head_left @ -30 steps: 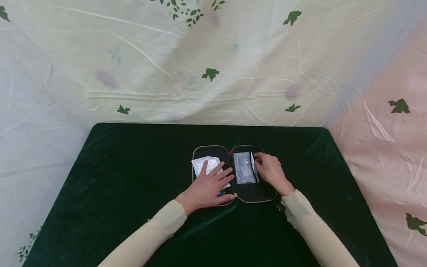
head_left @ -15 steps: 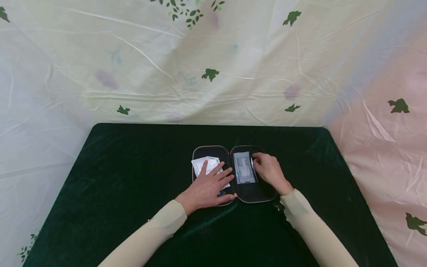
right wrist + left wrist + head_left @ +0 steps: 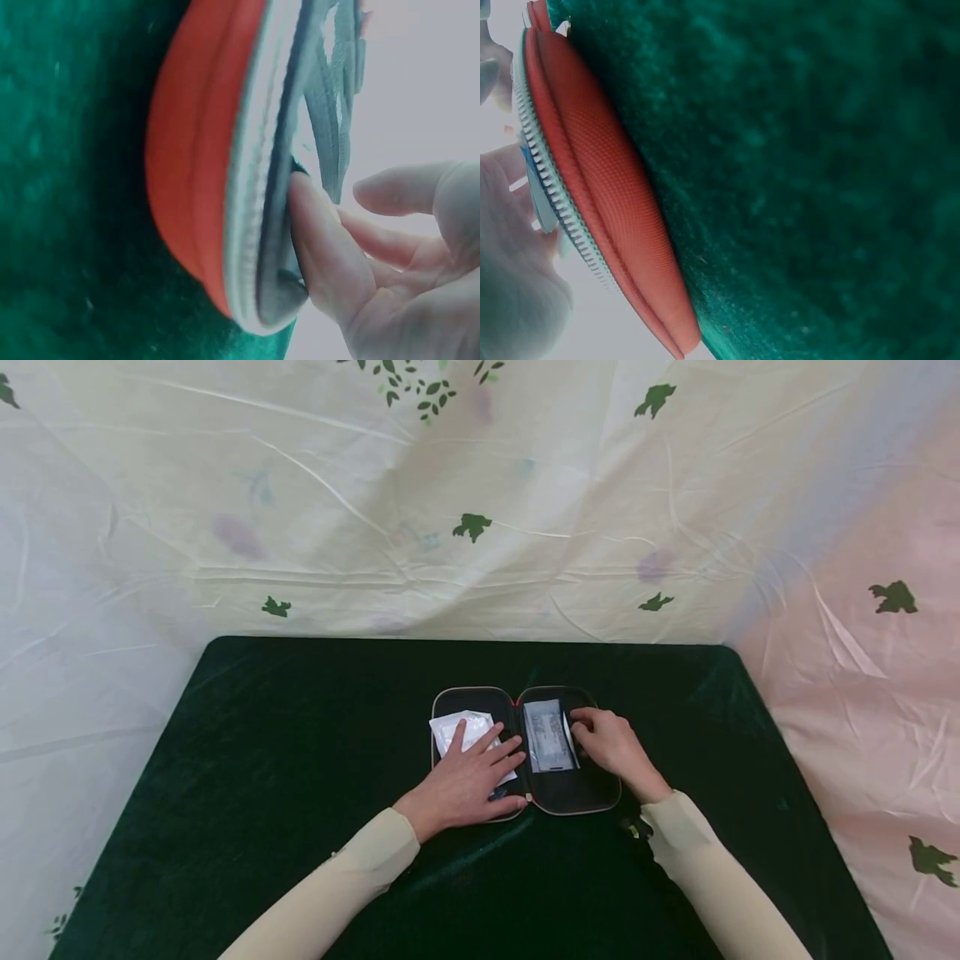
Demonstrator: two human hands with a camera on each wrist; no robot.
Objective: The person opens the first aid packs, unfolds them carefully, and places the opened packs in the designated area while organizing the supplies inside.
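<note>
A small zip case (image 3: 572, 795), red outside and dark inside, lies spread flat on the table. My left hand (image 3: 468, 781) rests palm down over its left half, fingers spread on a white packet (image 3: 448, 727). In the right half, a clear-and-silver packet (image 3: 547, 739) sits behind a dark strap (image 3: 326, 127). My right hand (image 3: 611, 743) is at the right rim beside that packet. In the right wrist view, one fingertip (image 3: 315, 217) reaches just inside the rim, with the thumb apart from the fingers and nothing pinched.
Dark green velvety cloth (image 3: 300, 735) covers the table. A pale curtain (image 3: 375, 527) with leaf prints hangs behind the far edge, and a pinkish one (image 3: 862, 693) hangs at the right. A small dark item (image 3: 634, 831) shows by the right cuff.
My right hand has drawn slightly to the right, away from the packet's edge. The packet in the right half has shifted a little and lies flatter. My left hand has stayed still.
</note>
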